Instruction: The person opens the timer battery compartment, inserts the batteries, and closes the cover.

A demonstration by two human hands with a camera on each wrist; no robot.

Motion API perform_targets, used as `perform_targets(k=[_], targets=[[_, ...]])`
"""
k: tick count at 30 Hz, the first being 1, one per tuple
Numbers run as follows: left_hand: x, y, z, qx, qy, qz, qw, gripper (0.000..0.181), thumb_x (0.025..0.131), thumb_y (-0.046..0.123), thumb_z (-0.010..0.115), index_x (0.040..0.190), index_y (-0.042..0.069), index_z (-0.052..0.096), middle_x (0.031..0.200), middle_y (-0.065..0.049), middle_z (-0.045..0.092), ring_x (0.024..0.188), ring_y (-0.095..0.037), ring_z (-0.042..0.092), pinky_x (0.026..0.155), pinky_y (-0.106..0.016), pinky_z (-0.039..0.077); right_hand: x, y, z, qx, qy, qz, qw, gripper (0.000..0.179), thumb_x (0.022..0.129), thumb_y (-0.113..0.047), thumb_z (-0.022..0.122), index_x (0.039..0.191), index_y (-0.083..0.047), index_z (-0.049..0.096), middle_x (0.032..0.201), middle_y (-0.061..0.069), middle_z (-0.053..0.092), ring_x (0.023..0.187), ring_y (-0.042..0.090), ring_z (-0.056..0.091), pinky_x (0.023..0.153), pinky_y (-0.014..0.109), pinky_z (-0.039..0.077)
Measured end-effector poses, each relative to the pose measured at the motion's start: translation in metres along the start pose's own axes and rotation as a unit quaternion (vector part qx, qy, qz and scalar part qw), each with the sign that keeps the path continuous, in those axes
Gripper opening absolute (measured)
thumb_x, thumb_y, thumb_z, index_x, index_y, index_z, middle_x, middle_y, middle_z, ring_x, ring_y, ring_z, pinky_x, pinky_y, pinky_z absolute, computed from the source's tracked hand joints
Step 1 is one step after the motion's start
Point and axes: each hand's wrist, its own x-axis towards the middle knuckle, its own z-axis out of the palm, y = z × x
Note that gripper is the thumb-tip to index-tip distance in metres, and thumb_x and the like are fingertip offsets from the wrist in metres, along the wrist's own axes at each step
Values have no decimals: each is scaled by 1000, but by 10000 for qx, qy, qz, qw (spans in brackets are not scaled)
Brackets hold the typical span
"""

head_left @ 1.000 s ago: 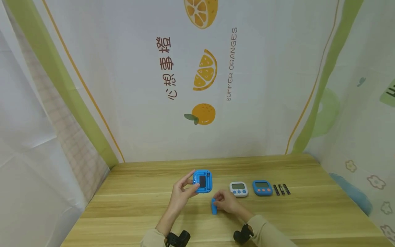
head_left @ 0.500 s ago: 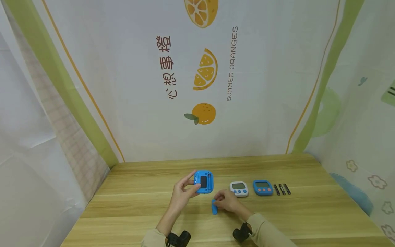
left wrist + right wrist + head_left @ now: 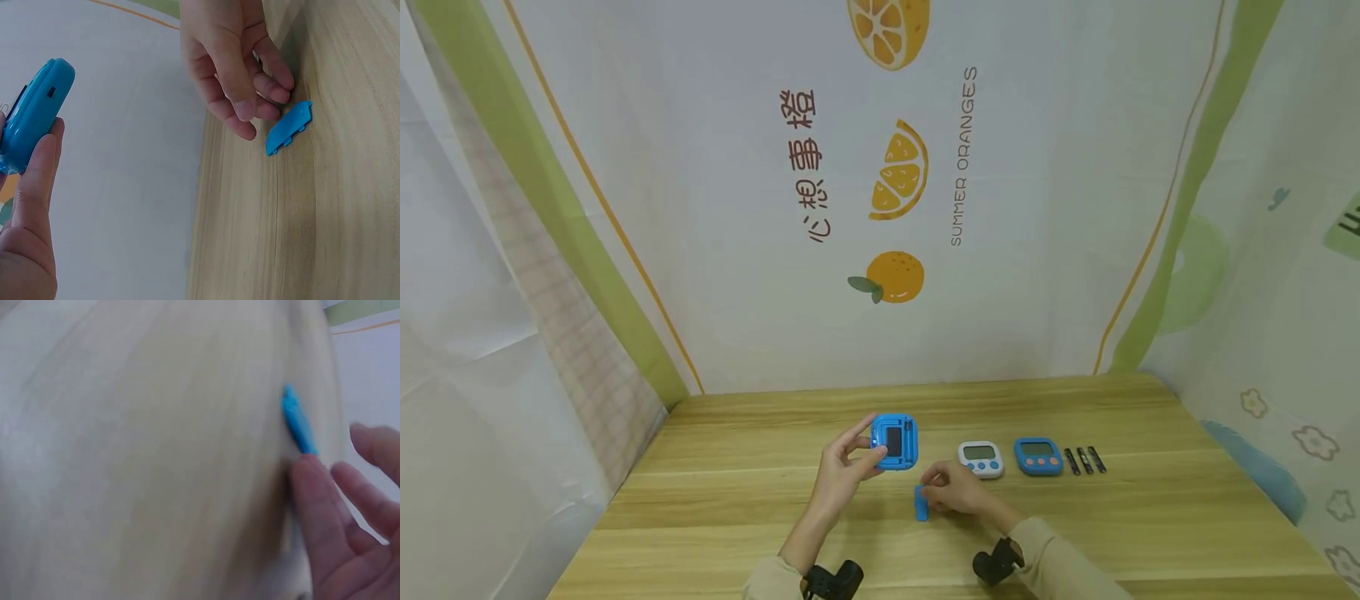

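My left hand [image 3: 842, 471] holds a blue digital timer [image 3: 904, 458] above the table, thumb on its back and fingers at its edge. The timer's back faces me, with a long battery slot along its right side uncovered. A small blue battery cover [image 3: 289, 128] with tabs along one edge lies on the wood. Beside it is my right hand [image 3: 955, 489], fingers loosely bent and holding nothing; in the left wrist view its fingertips are right by the cover. The right wrist view shows the cover [image 3: 297, 419] just beyond a fingertip.
A white timer [image 3: 981, 460] lies just beyond my right hand, with another blue timer [image 3: 1038, 457] to its right. Farther right are three small dark batteries [image 3: 1084, 461] in a row. A printed curtain [image 3: 745, 333] hangs behind the wooden table [image 3: 715, 492].
The upper end of the blue battery cover has come down a little, and my right fingers are off it. My left hand keeps the timer in nearly the same place.
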Motion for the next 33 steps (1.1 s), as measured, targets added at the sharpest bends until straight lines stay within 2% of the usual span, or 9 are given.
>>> perform_targets(k=[6,13,22,28,30,33], targets=[[0,0,0,12,17,6,10000,50,85,3,57,132,1,39,93,-17,51,66,-15,63,75,-46,50,-13,-13,-20,174,-469,-18,9987,32,86,-18,57,106,8,54,83,10,57,71,22,58,62,34,54],[0,0,0,-2,-7,18,10000,50,85,2,56,132,1,39,92,-14,51,66,-15,63,73,-42,52,-25,-16,-55,384,-628,-309,9968,41,90,-22,53,114,11,47,96,22,55,82,36,57,71,43,52],[0,0,1,25,-48,49,10000,50,85,2,56,132,-1,38,92,-14,51,69,-20,64,72,-38,53,-49,-19,-117,65,-126,-354,9993,44,92,-21,48,122,11,41,110,27,51,92,38,55,76,44,51],[6,-16,-1,-59,-61,3,10000,52,85,5,59,132,1,39,92,-12,53,73,-22,64,72,-40,52,-70,-6,-157,-165,435,-275,9985,46,93,-21,46,124,13,37,114,31,48,95,41,53,76,44,51],[8,-22,-2,-68,-43,-18,10000,53,85,7,59,133,4,39,93,-12,53,74,-21,64,73,-42,52,-77,2,-170,-228,654,-297,9972,46,94,-20,44,124,13,36,113,33,48,94,36,55,75,41,51],[9,-25,-2,-30,-36,10,10000,53,85,10,60,133,6,39,93,-12,54,74,-21,64,73,-41,52,-86,15,-185,-82,1042,-247,9942,46,95,-19,43,124,15,35,112,33,49,89,22,59,75,42,51]])
